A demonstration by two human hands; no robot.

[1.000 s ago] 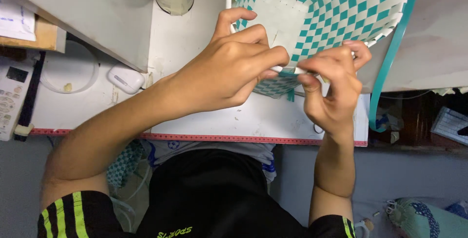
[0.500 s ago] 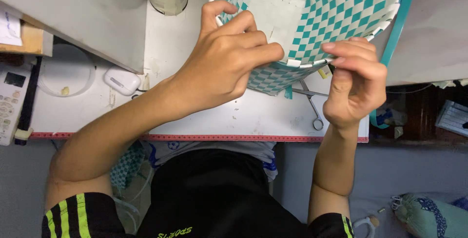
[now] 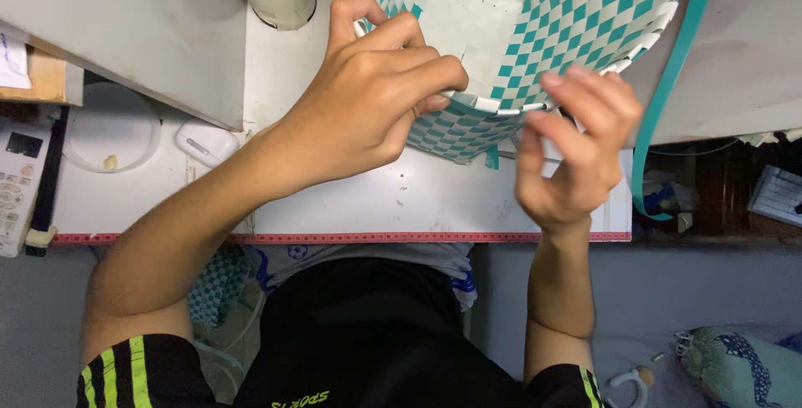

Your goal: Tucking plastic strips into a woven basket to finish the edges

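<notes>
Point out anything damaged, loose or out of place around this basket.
A loose teal strip trails from the woven basket rim over the table edge, unwoven. The left hand grips the rim; the right hand hovers beside it. No damage shows.

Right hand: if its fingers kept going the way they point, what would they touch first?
Probably the woven teal-and-white basket: the right hand points its fingertips up at the basket's near rim, though depth is hard to judge.
</notes>
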